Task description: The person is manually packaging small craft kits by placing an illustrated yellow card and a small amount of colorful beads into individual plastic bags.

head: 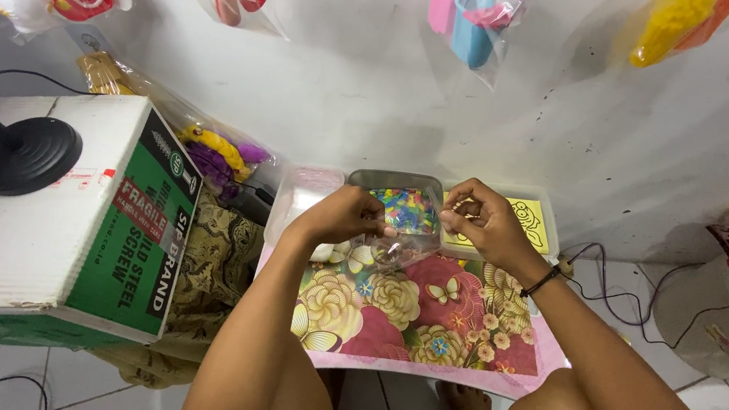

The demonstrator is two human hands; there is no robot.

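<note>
Knees at 6 o'clock; floral mat (424, 325) beyond. Left hand (348, 215) grip closed on clear bag (396, 250); right hand (482, 220) pinches something small, 12 o'clock, over bead tray (406, 209).

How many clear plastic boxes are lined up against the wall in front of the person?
3. The left box stands behind the left hand, the middle box holds colourful beads, and the right box with a yellow sheet is behind the right hand. Others could be hidden.
</note>
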